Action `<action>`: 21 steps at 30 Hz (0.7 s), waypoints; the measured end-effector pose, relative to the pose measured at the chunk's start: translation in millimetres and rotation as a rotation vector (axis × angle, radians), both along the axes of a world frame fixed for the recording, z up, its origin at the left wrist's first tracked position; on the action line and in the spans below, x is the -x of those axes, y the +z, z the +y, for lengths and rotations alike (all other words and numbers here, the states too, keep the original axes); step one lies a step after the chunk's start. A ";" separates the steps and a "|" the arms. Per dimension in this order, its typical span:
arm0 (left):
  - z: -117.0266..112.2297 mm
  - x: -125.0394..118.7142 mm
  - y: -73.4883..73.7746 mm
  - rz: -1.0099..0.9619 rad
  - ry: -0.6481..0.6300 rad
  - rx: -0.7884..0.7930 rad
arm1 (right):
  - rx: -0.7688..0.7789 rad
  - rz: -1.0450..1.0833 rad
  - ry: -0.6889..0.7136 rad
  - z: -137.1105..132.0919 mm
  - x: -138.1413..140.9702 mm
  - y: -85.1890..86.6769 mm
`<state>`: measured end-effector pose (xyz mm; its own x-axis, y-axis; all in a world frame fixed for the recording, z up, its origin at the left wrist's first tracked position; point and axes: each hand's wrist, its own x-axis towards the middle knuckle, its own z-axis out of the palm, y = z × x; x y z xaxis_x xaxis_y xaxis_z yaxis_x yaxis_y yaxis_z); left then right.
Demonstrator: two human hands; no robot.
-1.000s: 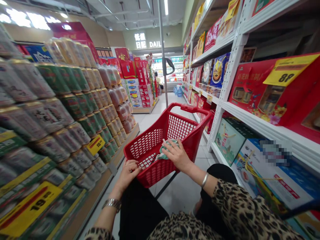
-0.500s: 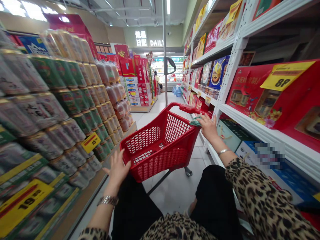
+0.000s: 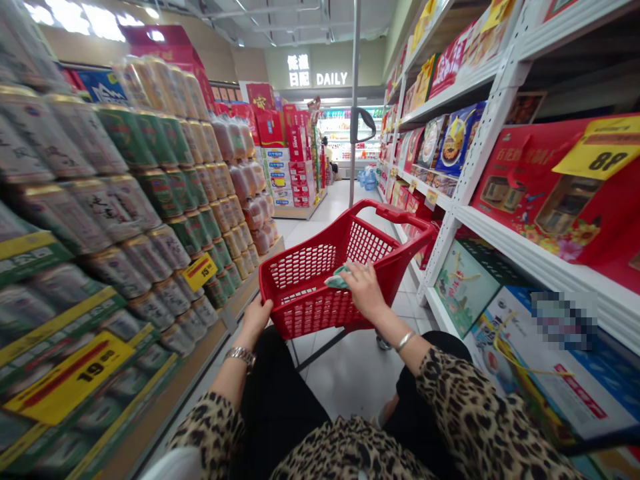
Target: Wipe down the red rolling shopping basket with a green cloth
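In front of my knees stands a red plastic shopping cart (image 3: 310, 313) with perforated walls, turned at an angle. My left hand (image 3: 257, 315) grips the cart's left corner, its thumb over the rim. Pressed to the near side rim is a green and white cloth (image 3: 338, 280), held under the fingers of my right hand (image 3: 365, 287). Part of the cloth is covered by those fingers. The cart's handle (image 3: 395, 213) is at the far right end, away from both hands.
Stacked can packs (image 3: 115, 200) line the left side, with yellow price tags (image 3: 75, 377). White shelving (image 3: 480, 127) with red gift boxes (image 3: 540, 187) runs along the right. A grey pole (image 3: 354, 80) rises behind the cart. Farther off, a person (image 3: 328, 160) is near the refrigerated shelves.
My right hand has moved left with the cloth, from near the handle to the middle of the near rim. My left hand has closed on the cart's corner.
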<state>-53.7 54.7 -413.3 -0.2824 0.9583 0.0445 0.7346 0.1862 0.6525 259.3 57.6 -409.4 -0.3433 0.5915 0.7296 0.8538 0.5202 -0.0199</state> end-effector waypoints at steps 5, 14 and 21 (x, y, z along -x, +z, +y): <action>0.0 -3.9 0.2 -0.021 -0.039 -0.008 | -0.213 -0.060 0.233 -13.9 83.3 -36.5; 7.8 12.4 -1.0 -0.086 -0.069 -0.011 | -0.278 -0.188 0.392 -2.1 59.7 -26.9; 23.1 31.8 6.1 -0.185 -0.137 -0.036 | -0.266 -0.266 0.187 -9.2 -44.1 3.2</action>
<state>-85.5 77.9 -407.2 -0.1560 0.9870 0.0390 0.6184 0.0668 0.7830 303.4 48.5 -406.2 -0.6241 0.3043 0.7196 0.7013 0.6242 0.3443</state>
